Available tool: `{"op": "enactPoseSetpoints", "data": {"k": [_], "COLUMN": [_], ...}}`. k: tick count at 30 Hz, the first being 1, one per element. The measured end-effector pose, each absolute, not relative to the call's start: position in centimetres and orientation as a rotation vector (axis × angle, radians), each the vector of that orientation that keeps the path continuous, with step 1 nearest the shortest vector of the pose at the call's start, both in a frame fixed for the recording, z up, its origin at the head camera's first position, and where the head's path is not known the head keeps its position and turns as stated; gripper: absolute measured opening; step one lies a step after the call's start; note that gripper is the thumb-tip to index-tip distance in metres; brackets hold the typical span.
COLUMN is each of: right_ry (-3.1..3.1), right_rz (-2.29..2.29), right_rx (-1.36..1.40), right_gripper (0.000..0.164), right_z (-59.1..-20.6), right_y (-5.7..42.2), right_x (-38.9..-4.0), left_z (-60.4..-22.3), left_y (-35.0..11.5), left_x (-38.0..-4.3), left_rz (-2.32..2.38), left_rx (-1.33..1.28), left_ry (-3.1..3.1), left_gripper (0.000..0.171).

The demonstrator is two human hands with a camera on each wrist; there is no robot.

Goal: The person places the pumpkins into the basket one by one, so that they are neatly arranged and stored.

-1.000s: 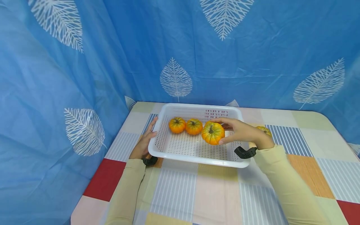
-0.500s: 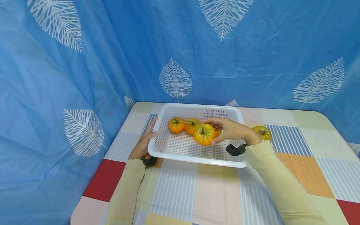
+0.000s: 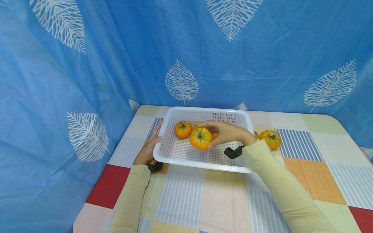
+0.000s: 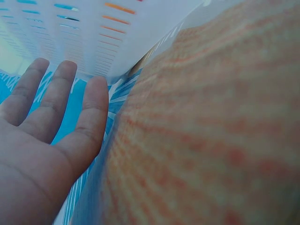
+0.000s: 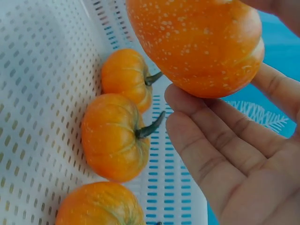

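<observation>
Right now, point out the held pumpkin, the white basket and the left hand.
Held pumpkin (image 3: pixel 200 141), head view: rind below the stem.
White basket (image 3: pixel 201 165), head view: near rim.
Left hand (image 3: pixel 148 147), head view: thumb's base.

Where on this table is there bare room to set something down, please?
In front of the basket, between the left sleeve and right sleeve, the tablecloth is bare; also right of the pumpkins outside. Crowded: inside the basket, around the right hand and pumpkin row.
</observation>
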State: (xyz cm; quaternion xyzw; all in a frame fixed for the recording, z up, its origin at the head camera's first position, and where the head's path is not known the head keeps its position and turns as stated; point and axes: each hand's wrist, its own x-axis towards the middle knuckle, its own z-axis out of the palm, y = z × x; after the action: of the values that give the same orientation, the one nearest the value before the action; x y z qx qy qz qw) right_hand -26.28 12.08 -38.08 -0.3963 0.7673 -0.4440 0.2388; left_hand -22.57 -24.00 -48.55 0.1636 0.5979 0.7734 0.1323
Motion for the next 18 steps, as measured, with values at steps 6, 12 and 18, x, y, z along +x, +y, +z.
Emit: {"op": "enactPoseSetpoints", "data": {"k": [6, 12, 18], "right_ry": [2.126, 2.176, 2.179], "right_rz": [-1.167, -1.110, -1.075], "right_rx": [-1.141, -1.103, -1.052], "right_gripper": [0.078, 0.077, 0.078], "right_z": [-38.2, -38.1, -38.6], "right_y": [10.8, 9.6, 8.7], "right_x": [-26.7, -26.8, -27.1], "left_z": [-48.4, -48.5, -48.5], "left_y": [-24.1, -24.1, -24.2], "left_x": [-22.5, -22.6, -22.5], "left_rz": [2.242, 2.235, 2.234], "left_rx": [0.481, 0.489, 0.495], "left_ry": [1.738, 1.746, 1.745], "left_gripper": [0.088, 0.087, 0.088]}}
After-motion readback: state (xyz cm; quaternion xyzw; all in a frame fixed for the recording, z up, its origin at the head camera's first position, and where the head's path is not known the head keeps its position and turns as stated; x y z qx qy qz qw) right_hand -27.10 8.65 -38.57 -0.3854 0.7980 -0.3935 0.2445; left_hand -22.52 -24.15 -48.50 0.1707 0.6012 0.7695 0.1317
